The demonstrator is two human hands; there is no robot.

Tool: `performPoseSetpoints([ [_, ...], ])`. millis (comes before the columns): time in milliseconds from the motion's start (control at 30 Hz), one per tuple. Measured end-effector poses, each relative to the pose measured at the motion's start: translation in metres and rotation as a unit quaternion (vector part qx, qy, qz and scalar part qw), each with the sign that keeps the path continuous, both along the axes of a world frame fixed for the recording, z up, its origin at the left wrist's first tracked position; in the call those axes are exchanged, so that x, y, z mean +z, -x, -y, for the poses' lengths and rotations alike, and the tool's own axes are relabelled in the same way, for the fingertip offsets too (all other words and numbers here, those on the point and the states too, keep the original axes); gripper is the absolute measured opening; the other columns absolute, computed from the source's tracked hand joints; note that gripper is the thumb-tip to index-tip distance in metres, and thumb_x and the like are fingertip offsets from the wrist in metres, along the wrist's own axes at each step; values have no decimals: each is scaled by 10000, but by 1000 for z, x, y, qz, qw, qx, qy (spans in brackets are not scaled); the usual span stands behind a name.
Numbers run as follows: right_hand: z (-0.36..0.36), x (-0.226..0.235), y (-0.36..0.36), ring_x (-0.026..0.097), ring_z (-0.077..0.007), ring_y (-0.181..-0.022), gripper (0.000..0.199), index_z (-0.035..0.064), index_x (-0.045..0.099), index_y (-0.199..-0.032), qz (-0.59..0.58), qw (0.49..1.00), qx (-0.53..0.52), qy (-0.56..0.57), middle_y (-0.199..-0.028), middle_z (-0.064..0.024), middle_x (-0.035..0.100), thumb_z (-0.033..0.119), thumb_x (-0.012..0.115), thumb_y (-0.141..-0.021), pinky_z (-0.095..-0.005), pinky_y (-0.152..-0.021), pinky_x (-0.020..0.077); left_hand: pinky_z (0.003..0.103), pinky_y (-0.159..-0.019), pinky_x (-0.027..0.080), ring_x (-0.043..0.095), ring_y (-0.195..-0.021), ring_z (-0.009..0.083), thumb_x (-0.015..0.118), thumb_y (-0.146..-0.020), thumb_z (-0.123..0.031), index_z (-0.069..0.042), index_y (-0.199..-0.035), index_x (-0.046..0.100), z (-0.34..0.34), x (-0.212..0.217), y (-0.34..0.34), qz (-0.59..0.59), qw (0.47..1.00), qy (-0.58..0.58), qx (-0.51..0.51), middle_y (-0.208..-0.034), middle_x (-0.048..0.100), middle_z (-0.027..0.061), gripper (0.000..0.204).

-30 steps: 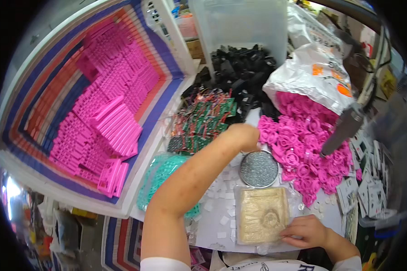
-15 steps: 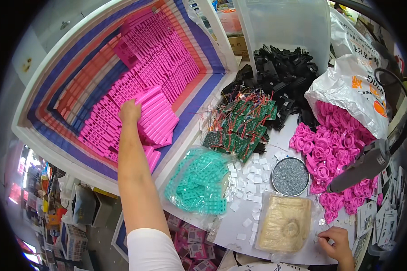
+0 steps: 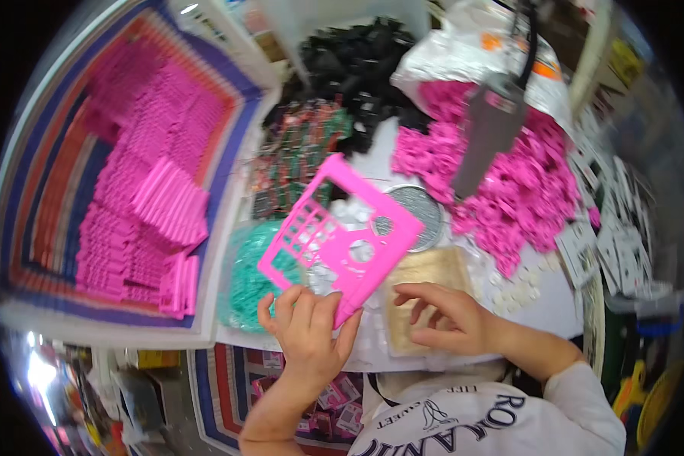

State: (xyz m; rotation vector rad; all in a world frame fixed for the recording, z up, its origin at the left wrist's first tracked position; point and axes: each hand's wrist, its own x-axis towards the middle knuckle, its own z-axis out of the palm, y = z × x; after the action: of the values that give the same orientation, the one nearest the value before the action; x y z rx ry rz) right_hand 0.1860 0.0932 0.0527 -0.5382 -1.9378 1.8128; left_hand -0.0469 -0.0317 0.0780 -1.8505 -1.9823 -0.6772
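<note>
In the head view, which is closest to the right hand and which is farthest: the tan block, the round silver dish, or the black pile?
From the right hand:
1. Tan block, right under the fingers.
2. Round silver dish, just beyond the block, toward the table's middle.
3. Black pile, at the far edge, top of the picture.
</note>
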Motion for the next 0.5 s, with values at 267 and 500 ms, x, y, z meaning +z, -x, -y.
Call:
performPoseSetpoints([
  [267, -128, -46, -77, 691, -283, -949, 236, 73, 725, -1046, 223, 823, -220, -474, -1008, -85, 736, 114, 719, -813, -406, -806, 553, 453, -922, 378, 528, -966, 335, 826, -735, -100, -38, -994, 611, 21, -49, -7, 134, 990, -26, 34, -907, 556, 111, 342],
  [500, -155, -73, -22, 626, -290, -1027, 361, 67, 652, -1199, 269, 715, -188, -618, -1128, -110, 690, 82, 651, -838, -438, -918, 471, 436, -864, 411, 536, -949, 323, 811, -735, -65, -23, -996, 601, 12, -69, -32, 209, 978, -23, 9, -933, 567, 120, 338],
])
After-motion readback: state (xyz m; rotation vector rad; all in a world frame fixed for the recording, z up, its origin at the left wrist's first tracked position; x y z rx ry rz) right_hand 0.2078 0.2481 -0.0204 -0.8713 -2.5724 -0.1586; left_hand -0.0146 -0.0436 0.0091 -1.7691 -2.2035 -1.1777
